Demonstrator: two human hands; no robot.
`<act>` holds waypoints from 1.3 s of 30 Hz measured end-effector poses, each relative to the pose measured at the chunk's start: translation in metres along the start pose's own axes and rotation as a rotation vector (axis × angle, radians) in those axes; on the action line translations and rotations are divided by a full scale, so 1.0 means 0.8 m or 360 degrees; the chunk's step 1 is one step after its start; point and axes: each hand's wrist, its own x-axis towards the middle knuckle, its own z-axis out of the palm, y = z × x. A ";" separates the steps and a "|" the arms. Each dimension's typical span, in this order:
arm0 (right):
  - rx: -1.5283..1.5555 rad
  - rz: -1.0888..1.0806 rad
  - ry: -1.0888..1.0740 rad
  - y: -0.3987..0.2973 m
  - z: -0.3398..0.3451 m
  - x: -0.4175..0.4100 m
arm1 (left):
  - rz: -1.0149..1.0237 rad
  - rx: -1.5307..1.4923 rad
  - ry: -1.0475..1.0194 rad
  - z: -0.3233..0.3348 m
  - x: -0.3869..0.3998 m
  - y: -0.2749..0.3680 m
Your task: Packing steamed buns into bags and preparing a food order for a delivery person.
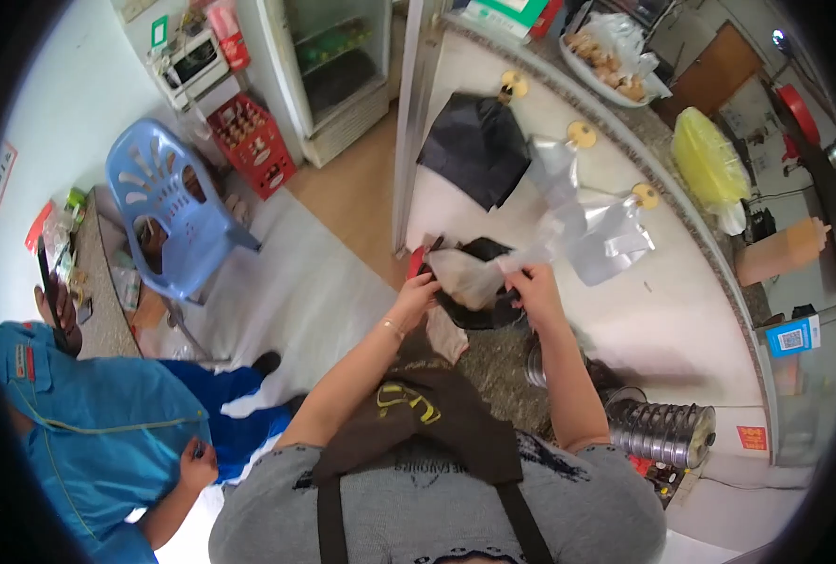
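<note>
A translucent plastic bag (466, 280) with pale contents sits partly inside an open black plastic bag (476, 321) in front of me. My left hand (416, 299) grips the left rim of the black bag. On the other side, my right hand (533, 290) pinches the gathered top of the translucent bag, its lower fingers against the black bag's rim. What the translucent bag holds cannot be made out. A pale cloth or bag (447, 335) hangs just below the black bag. Behind it, a bundle of black bags (476, 148) and clear bags (612, 236) hang from yellow round hooks.
A person in blue workwear (108, 430) stands at left, holding a dark object up. A blue plastic chair (178, 211), a red bottle crate (254, 144) and a fridge (340, 63) stand beyond. Stacked metal tins (661, 431) are at right. A granite ledge (714, 243) bears a yellow bag (709, 162).
</note>
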 end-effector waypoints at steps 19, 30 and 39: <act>-0.1020 -0.1674 0.1209 -0.377 -0.115 0.285 | 0.1080 0.0660 0.0398 0.064 -0.129 0.218; -0.1394 -0.1672 0.1051 -0.476 -0.143 0.381 | 0.1384 0.0457 0.0902 0.011 -0.197 0.276; 0.0305 -0.1660 0.0346 -0.473 -0.129 0.320 | 0.1219 0.0300 0.0864 0.037 -0.208 0.265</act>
